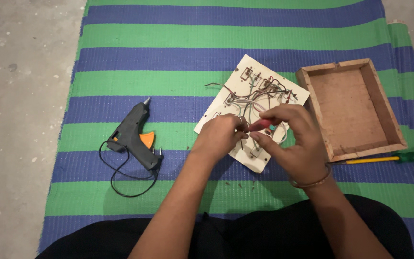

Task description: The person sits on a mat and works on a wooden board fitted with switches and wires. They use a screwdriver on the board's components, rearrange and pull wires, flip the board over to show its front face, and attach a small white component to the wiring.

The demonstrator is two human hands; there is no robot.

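L hand (220,135) pinches wire (243,125) | R hand (291,135) grips red tool (260,124) | over board (245,76)

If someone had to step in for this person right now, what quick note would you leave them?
Left hand: fingers pinch wires on the white board.
Right hand: grips a small red-handled tool, tip at the same wires.
The board lies on the striped mat, many wires already on it; how many joints remain cannot be told.
Glue gun lies to the left, wooden tray and a screwdriver to the right, all untouched.
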